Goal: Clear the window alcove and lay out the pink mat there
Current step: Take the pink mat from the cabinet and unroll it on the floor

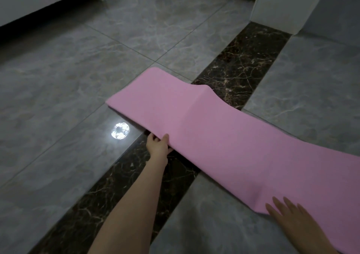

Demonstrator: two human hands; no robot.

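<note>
Mat (224, 136) lies unrolled across dark strip (239, 62), w/ a hump near its far end. L hand (158, 145) pinches mat's near edge, thumb on top. R hand (292, 216) flat on mat's corner, fingers straight, slightly spread. Best bet: keep R pressing as anchor, L pulls edge taut to flatten hump, then squares it.

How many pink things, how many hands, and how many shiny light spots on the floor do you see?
Pink mat: 1
Hands: 2, the left hand gripping the mat's edge and the right hand lying flat on it
Bright light spot on the floor: 1
Total: 4
</note>
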